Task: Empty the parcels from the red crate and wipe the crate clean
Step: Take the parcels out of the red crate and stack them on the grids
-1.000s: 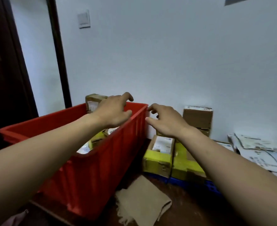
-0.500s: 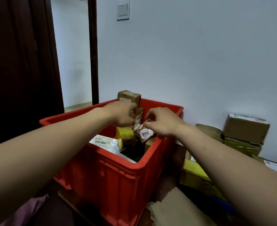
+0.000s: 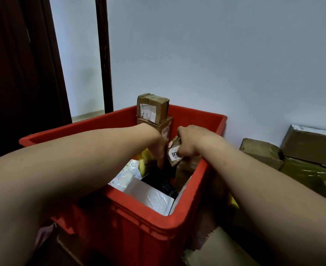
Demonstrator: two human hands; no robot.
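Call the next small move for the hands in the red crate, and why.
Probably lift the small labelled parcel straight up and out over the rim. The right hand is closed on it inside the red crate, which is full of parcels, so wiping must wait. The left hand reaches down beside it; whether it grips anything is hidden.

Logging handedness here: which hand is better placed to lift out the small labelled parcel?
Right. The right hand already grips the small labelled parcel above the red crate; the left hand reaches deeper, fingers pointing down.
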